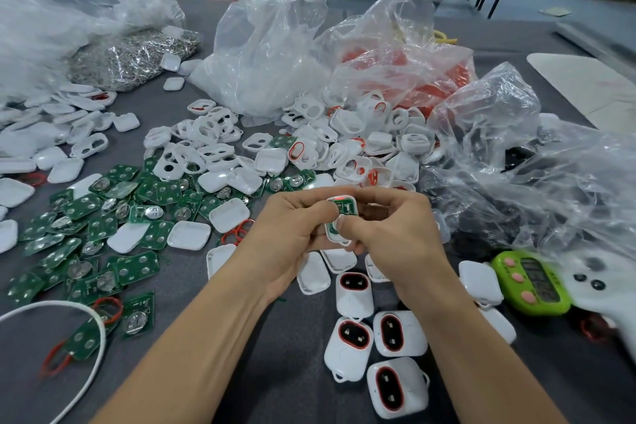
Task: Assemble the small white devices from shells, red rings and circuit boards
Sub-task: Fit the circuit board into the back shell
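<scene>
Four devices [354,294]: finished, on desk [275,372] just nearer than the grips.
Shell [340,239]: in both grips, board [345,207] and ring [340,199] inside, seemingly unclosed.
Left grip [289,237]: curled round Shell.
Right grip [389,231]: thumb pinching Shell.
Remaining: many loose boards [86,206] left of grips, spare shells [206,151] beyond.

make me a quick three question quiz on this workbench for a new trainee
1. True or false: the left hand and the right hand both hold one white shell with a green board in it.
2. Where does the pile of loose boards lie? A) left of the hands B) right of the hands C) inside a bag
3. Fill in: the green timer lies to the ___ of the hands.
Key: 1 true; 2 A; 3 right.
</scene>
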Available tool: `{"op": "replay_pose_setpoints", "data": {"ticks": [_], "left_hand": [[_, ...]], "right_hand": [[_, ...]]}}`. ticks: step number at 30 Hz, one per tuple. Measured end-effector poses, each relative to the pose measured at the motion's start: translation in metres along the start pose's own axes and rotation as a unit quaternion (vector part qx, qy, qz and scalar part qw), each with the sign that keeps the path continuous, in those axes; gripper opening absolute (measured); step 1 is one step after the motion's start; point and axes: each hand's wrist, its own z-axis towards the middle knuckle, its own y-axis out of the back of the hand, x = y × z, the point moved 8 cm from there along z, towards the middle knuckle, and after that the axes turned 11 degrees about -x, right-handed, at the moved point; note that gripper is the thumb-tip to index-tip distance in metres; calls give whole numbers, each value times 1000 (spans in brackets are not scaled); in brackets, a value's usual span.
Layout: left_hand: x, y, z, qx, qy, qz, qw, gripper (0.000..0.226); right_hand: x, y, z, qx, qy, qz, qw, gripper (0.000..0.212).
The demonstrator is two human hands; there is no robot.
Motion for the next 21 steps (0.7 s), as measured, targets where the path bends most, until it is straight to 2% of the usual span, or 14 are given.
{"op": "replay_pose_setpoints", "data": {"ticks": [4, 10, 13, 17, 19, 21], "left_hand": [[0, 2, 1, -26, 5, -16, 1000, 36], [-2, 10, 5, -74, 3, -16, 997, 35], [-3, 15, 6, -95, 0, -10, 995, 41], [-6, 28, 9, -129, 23, -40, 991, 32], [-7, 34, 10, -133, 35, -63, 988, 28], [-8, 39, 11, -141, 51, -81, 985, 28]], "right_hand": [[1, -2, -1, 28, -3, 10, 1000, 36], [0, -1, -1, 7, 25, -19, 999, 22], [1, 13, 4, -47, 27, -27, 998, 13], [24, 67, 15, -214, 108, -133, 962, 16], [33, 75, 21, -221, 125, -211, 944, 19], [38, 65, 28, -178, 136, -278, 934, 19]]}}
